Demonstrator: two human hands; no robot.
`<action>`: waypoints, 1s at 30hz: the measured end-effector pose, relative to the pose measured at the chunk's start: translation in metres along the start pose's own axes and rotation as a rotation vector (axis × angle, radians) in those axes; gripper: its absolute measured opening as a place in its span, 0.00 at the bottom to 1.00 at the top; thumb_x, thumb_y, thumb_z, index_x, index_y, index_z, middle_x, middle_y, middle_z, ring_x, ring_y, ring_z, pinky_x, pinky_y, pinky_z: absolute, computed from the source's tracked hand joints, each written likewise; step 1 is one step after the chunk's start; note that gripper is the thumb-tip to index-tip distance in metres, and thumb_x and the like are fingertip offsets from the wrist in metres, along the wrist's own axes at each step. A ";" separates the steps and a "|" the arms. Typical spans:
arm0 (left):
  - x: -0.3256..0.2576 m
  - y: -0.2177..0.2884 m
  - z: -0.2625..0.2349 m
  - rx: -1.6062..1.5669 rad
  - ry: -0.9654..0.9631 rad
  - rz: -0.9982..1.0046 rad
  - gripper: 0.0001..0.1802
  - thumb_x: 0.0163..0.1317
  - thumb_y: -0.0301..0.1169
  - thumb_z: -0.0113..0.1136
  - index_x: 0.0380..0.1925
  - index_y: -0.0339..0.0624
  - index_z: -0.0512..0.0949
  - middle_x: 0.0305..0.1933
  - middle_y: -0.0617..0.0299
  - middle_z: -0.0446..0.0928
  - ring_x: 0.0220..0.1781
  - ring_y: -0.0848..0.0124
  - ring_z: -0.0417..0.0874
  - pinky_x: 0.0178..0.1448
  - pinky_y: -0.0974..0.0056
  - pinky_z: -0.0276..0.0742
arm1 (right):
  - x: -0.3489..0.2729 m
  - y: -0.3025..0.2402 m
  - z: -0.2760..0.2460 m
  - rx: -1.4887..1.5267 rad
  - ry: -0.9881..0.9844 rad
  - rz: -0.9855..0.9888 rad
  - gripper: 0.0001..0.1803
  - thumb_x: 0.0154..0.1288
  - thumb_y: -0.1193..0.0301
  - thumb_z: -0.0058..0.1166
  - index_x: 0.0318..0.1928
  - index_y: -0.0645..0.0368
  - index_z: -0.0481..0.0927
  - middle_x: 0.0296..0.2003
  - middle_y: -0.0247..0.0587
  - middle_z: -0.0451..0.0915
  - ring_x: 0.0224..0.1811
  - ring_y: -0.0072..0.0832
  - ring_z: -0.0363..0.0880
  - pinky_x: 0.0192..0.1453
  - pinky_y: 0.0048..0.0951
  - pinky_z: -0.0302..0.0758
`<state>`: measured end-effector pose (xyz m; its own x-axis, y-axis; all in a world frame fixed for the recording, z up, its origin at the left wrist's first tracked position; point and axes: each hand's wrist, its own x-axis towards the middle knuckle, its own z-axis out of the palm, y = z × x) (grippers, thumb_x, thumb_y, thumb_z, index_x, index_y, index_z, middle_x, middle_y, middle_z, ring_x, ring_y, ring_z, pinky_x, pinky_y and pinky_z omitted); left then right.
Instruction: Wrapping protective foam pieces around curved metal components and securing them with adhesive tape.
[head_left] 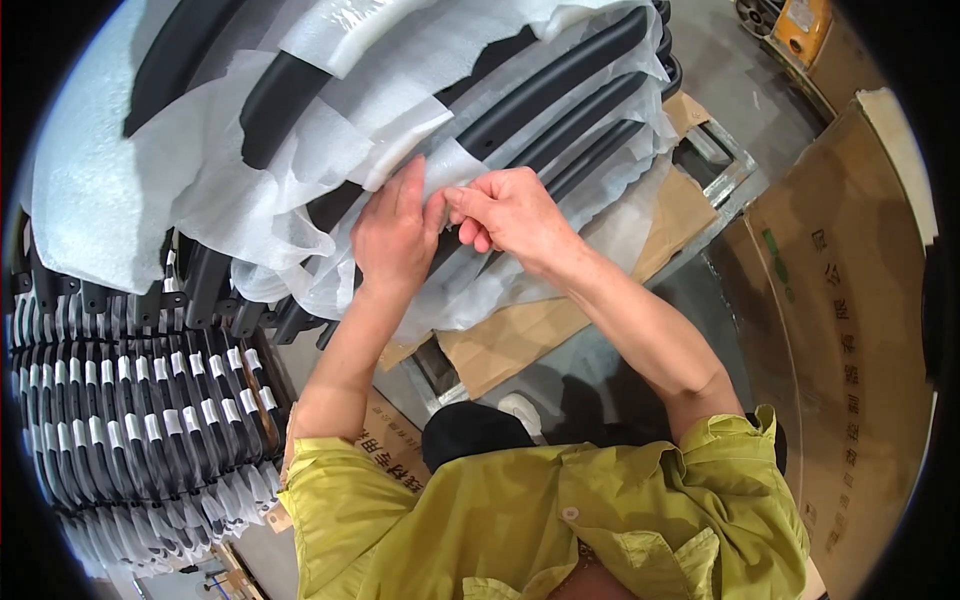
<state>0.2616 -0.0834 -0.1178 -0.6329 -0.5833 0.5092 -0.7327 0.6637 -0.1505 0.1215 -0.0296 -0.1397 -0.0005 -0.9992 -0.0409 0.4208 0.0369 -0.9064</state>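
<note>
In the head view, the left hand (393, 235) lies flat with fingers open on the white foam sheet (300, 190). The right hand (510, 212) pinches the sheet's edge just beside it. The sheet covers long black plastic parts (560, 85), stacked on cardboard (520, 335).

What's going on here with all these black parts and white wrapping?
A person in a yellow-green shirt is working at a stack of long, curved black plastic parts interleaved with thin white foam sheet. The left hand lies flat on the sheet, while the right hand pinches its edge with the fingers. The stack rests on brown cardboard. To the left, many more black parts with white bands stand in tight rows, and a large cardboard panel leans at the right.
</note>
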 end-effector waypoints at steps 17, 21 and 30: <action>0.002 -0.009 -0.010 -0.391 -0.120 0.037 0.28 0.47 0.28 0.56 0.51 0.41 0.64 0.49 0.52 0.70 0.48 0.56 0.72 0.48 0.60 0.70 | 0.016 -0.011 -0.001 0.159 0.042 0.207 0.15 0.53 0.63 0.57 0.23 0.63 0.75 0.16 0.35 0.73 0.13 0.16 0.68 0.14 0.13 0.60; 0.003 -0.007 -0.013 -0.346 -0.141 0.039 0.28 0.48 0.30 0.56 0.52 0.41 0.64 0.51 0.50 0.68 0.49 0.56 0.71 0.50 0.60 0.69 | 0.017 -0.016 0.001 0.135 0.048 0.197 0.15 0.52 0.63 0.58 0.23 0.64 0.75 0.16 0.34 0.73 0.13 0.16 0.67 0.14 0.13 0.60; 0.008 0.007 -0.003 -0.238 -0.027 -0.356 0.21 0.41 0.42 0.63 0.38 0.51 0.75 0.27 0.53 0.77 0.29 0.57 0.78 0.33 0.59 0.71 | 0.015 -0.016 -0.006 0.326 -0.038 0.287 0.37 0.54 0.38 0.35 0.26 0.65 0.75 0.19 0.39 0.75 0.16 0.19 0.70 0.17 0.15 0.63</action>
<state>0.2521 -0.0820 -0.1128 -0.3600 -0.8054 0.4708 -0.8304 0.5067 0.2319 0.1089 -0.0454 -0.1282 0.1895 -0.9493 -0.2509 0.6633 0.3122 -0.6801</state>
